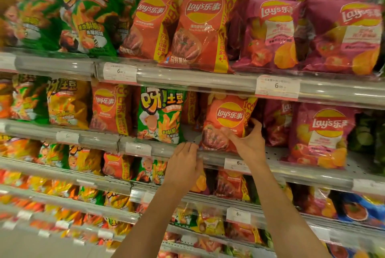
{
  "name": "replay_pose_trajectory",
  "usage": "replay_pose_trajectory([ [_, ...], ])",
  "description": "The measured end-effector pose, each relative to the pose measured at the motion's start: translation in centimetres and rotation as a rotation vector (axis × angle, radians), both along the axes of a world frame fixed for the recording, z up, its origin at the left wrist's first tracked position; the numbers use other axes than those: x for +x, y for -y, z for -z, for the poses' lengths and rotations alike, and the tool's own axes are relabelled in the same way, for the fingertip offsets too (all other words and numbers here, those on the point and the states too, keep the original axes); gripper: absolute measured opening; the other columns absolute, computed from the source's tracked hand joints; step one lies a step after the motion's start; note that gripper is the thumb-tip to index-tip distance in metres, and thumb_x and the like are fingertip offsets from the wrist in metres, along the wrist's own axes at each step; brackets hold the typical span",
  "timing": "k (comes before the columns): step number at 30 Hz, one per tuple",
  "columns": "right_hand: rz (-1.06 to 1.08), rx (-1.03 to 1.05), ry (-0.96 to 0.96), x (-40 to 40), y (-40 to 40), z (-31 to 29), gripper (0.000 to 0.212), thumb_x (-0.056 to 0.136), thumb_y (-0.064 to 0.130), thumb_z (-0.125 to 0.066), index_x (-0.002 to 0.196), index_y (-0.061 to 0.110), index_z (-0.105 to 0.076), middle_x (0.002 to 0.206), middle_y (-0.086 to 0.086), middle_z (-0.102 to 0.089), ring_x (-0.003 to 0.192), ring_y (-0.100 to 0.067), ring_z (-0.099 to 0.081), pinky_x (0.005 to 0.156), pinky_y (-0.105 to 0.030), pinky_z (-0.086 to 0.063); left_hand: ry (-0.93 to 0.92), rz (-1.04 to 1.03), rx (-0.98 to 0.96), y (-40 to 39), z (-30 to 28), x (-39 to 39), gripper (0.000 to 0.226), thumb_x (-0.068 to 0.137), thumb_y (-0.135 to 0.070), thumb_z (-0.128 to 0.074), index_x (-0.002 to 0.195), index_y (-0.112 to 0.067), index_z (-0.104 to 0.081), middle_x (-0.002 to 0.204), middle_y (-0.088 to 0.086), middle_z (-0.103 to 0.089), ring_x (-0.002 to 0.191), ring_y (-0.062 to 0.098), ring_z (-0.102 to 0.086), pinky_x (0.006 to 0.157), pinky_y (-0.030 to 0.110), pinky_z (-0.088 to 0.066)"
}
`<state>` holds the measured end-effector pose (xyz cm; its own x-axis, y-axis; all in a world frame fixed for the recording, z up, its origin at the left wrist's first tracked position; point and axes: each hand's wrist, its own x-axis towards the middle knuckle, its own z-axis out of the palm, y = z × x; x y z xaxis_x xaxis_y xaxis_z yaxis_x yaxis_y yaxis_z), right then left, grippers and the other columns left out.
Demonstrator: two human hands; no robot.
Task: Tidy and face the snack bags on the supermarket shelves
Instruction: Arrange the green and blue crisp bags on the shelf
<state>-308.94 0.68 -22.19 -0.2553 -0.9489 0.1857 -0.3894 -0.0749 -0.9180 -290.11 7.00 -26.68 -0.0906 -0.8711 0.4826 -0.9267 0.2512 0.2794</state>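
Orange Lay's bag [227, 120] upright in right hand [249, 143]

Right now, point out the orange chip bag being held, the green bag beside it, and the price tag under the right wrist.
orange chip bag [227, 115], head view, logo
green bag [160, 116], head view, front middle
price tag [234, 164], head view, left part

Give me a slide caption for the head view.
Right hand grips an orange Lay's bag; left hand rests at the shelf edge.

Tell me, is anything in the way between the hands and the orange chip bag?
Nothing visible is. The right hand already grips the orange chip bag by its lower right side. The left hand rests at the shelf edge just beside the bag's lower left corner, with no other bag between.
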Motion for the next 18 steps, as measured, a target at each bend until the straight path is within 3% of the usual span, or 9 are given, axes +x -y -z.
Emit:
replay_pose_trajectory([
  [3, 0.088, -0.080, -0.080, 0.5, -1.3, -0.1, 0.104, 0.073, 0.055, -0.085, 0.153, 0.015, -0.033, 0.149, -0.013, -0.048, 0.138, -0.032, -0.045, 0.110, -0.048, -0.043, -0.081, 0.005, 0.043, -0.4, 0.0, 0.2, 0.040, 0.101, -0.035, -0.051, 0.135, -0.014, -0.051, 0.134, 0.006, -0.056, 0.135, 0.027, -0.043, 0.109, 0.036, -0.037],
  [6, 0.254, -0.255, -0.132, 2.0, -3.0, 0.1, 0.083, 0.080, 0.047, -0.081, 0.146, 0.012, -0.045, 0.143, -0.018, -0.047, 0.135, -0.034, -0.039, 0.106, -0.050, -0.039, -0.225, 0.050, 0.003, -1.2, -0.2, 0.9, 0.039, 0.099, -0.035, -0.056, 0.135, -0.019, -0.052, 0.132, 0.001, -0.057, 0.122, 0.020, -0.054, 0.093, 0.032, -0.049],
  [8, 0.310, -0.377, -0.114, 3.6, -4.0, 0.3, 0.066, 0.086, 0.040, -0.078, 0.140, 0.012, -0.051, 0.137, -0.015, -0.051, 0.129, -0.030, -0.042, 0.104, -0.048, -0.041, -0.326, 0.057, -0.050, -1.7, -0.5, 2.4, 0.035, 0.097, -0.032, -0.060, 0.130, -0.023, -0.055, 0.126, -0.003, -0.061, 0.112, 0.014, -0.058, 0.084, 0.024, -0.048],
  [11, 0.281, -0.459, -0.070, 6.9, -4.6, 0.4, 0.051, 0.090, 0.034, -0.076, 0.132, 0.013, -0.057, 0.128, -0.010, -0.058, 0.122, -0.027, -0.051, 0.101, -0.046, -0.047, -0.459, 0.032, -0.136, -2.0, -1.3, 6.0, 0.024, 0.097, -0.027, -0.061, 0.119, -0.021, -0.062, 0.116, -0.006, -0.066, 0.105, 0.012, -0.061, 0.085, 0.027, -0.049],
  [15, 0.179, -0.416, 0.067, 12.2, -4.5, 0.2, 0.050, 0.090, 0.044, -0.071, 0.132, 0.018, -0.060, 0.122, -0.002, -0.062, 0.111, -0.025, -0.063, 0.094, -0.050, -0.055, -0.622, -0.051, -0.200, -1.8, -2.6, 12.2, 0.019, 0.096, -0.023, -0.061, 0.114, -0.018, -0.065, 0.108, -0.008, -0.067, 0.104, 0.011, -0.063, 0.089, 0.039, -0.052],
  [18, 0.075, -0.364, 0.094, 16.1, -4.1, 0.0, 0.064, 0.082, 0.058, -0.067, 0.136, 0.023, -0.057, 0.129, 0.005, -0.061, 0.117, -0.012, -0.059, 0.102, -0.039, -0.051, -0.668, -0.131, -0.227, -1.2, -2.9, 17.5, 0.021, 0.095, -0.020, -0.063, 0.115, -0.014, -0.065, 0.108, -0.002, -0.067, 0.101, 0.017, -0.063, 0.086, 0.046, -0.053],
])
